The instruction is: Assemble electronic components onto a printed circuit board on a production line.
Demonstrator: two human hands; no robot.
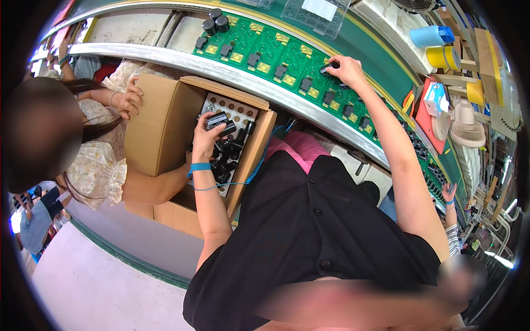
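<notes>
My left hand (204, 138), with a blue wrist strap, is closed round a couple of black cylindrical capacitors (217, 119) above an open cardboard box (152, 110). Below it in the box, several more capacitors (225, 160) lie loose on a white tray with round holes (238, 107). My right hand (350, 71) pinches one black capacitor (328, 68) over a row of green circuit boards (268, 47). Whether that capacitor touches the board cannot be made out. At the row's left end, several capacitors (215, 23) stand upright on a board.
A co-worker's hand (128, 99) grips the box flap; that person's other arm (157, 179) reaches into the box. The conveyor's metal rail (160, 59) runs between box and boards. Beyond lie a clear plastic tray (312, 19) and a red board (433, 118). Another person's hand (449, 192) is farther right.
</notes>
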